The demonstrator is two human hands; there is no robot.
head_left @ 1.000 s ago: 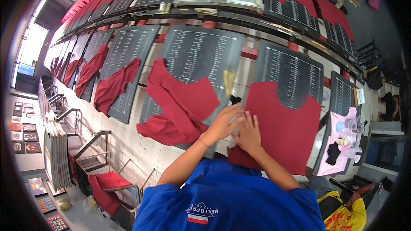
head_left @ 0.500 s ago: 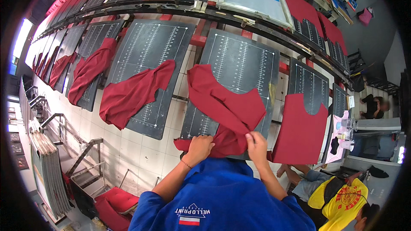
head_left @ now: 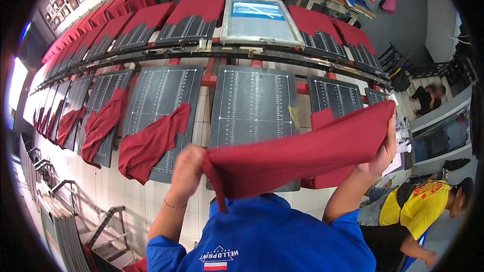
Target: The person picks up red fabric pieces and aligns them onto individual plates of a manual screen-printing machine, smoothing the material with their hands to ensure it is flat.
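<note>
— So where is the dark red cotton shirt (head_left: 302, 153) relative to the hands?
— Stretched between them. The left hand (head_left: 187, 171) is closed on its lower left corner; the right hand (head_left: 387, 143) pinches the upper right edge, sitting higher and farther out.
— And its long axis?
— It runs left to right, rising toward the right, held up in the air over the blue-shirted chest.
— What lies under it?
— The dark grey rectangular printing pallet with white ruler lines (head_left: 252, 103), a bare surface just beyond the cloth. Left of it, another pallet carries a crumpled red garment (head_left: 151, 146).
— Which hand is nearer that bare pallet?
— The left, I'd judge.
</note>
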